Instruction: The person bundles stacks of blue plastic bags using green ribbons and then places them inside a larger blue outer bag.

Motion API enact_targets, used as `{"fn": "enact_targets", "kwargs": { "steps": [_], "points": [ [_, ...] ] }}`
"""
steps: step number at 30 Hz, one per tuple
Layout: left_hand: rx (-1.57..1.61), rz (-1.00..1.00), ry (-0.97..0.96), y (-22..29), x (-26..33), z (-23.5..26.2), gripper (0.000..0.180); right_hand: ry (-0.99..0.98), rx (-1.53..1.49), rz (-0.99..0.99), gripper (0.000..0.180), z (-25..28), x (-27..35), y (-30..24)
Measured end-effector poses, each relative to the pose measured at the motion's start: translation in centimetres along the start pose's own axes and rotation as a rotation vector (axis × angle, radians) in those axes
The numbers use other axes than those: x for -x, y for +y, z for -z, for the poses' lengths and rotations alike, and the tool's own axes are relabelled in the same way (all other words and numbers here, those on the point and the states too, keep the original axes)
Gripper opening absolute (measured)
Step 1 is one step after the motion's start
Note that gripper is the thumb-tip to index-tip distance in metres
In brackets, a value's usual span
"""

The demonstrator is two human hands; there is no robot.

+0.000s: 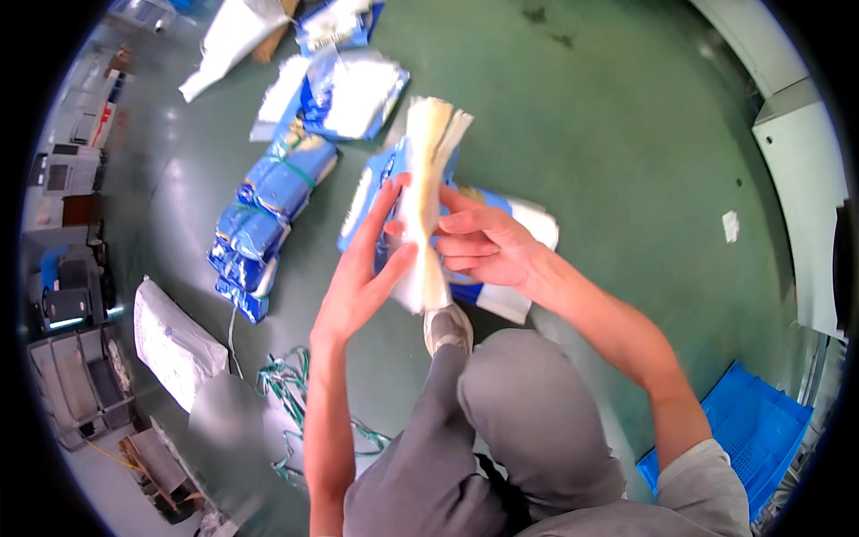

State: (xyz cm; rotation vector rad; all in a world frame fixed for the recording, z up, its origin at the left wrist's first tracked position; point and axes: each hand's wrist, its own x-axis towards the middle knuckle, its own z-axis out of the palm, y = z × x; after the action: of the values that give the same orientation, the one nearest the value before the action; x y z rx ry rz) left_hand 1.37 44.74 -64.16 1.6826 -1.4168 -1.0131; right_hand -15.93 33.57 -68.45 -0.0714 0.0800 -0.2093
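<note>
Right at the centre of the frame, the person holds a stack of pale plastic bags upright between both hands. The left hand presses flat against the stack's left side, fingers stretched upward, thumb hooked across the lower part. The right hand pinches the stack from the right, fingers curled onto it, so both hands grasp the same bundle. Its top fans loose; its bottom flares out just above a grey shoe.

Below the hands, more blue-and-white bags lie flat on the green floor, partly hidden by the stack and wrists. A row of tied blue bundles runs down the left of centre, with further bags at upper centre. Green twine tangles at lower left beside a white sack.

The widest open floor is to the upper right, bare except for a small white scrap. A blue crate is cut off at the lower right edge. The far left rim holds shelving and boxes too bent and small to make out. The person's grey-trousered knee fills the lower middle.
</note>
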Motion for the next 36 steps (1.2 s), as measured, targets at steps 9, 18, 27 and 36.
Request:
{"fn": "enact_targets", "kwargs": {
  "steps": [9, 18, 27, 36],
  "points": [
    [-0.034, -0.318, 0.086, 19.6, 7.5, 7.5, 0.082, -0.682, -0.154, 0.022, 0.054, -18.2, 3.4, -0.9],
    [-0.095, -0.455, 0.348, 25.4, 9.6, -0.1, 0.074, -0.620, 0.010, 0.120, 0.044, -30.4, 11.7, -0.5],
    [-0.015, -0.543, 0.411, 24.9, 6.1, -1.4, 0.024, -0.259, 0.237, 0.249, 0.047, -32.5, 15.6, -2.0],
    [-0.452, -0.315, 0.273, 18.1, 5.5, -4.3, 0.066, -0.014, 0.096, 0.281, 0.044, -22.9, 12.5, -5.9]
  ]
}}
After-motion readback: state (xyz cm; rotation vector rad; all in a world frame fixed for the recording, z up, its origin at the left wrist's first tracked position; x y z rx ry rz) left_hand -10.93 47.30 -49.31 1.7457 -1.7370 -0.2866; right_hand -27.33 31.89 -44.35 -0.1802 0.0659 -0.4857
